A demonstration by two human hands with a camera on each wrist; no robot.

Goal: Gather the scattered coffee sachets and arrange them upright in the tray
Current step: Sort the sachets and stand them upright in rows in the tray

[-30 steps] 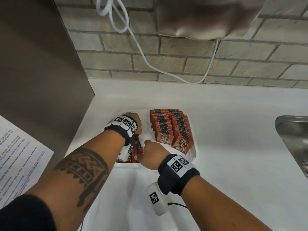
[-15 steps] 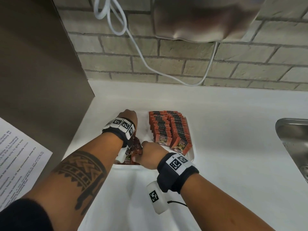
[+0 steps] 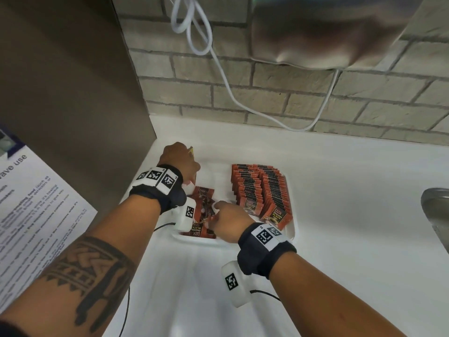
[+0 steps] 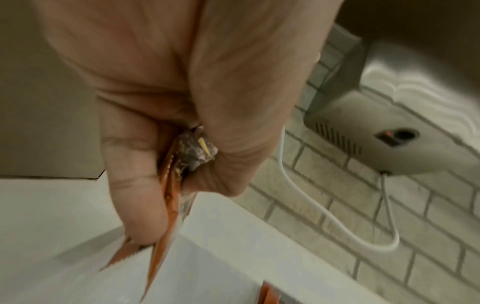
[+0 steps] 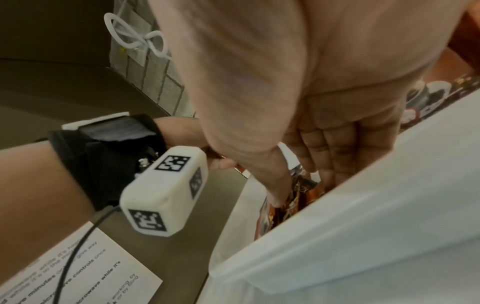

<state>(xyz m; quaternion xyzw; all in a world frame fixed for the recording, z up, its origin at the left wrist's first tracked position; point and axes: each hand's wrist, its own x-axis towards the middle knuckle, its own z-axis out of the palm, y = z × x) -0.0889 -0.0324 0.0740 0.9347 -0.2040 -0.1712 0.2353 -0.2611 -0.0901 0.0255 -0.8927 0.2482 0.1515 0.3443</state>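
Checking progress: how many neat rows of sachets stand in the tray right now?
2. Both stand side by side in the tray's right half: left row, right row. Loose sachets on the left are partly hidden.

Left hand [image 3: 178, 158] fingers hidden behind its own back in head view; sachets [image 4: 171, 197] it pinches are motion-blurred, count unclear. Right hand [image 3: 227, 221] fingertips buried among loose sachets [image 3: 202, 210]. Sink [image 3: 436, 205] cut off by frame edge.
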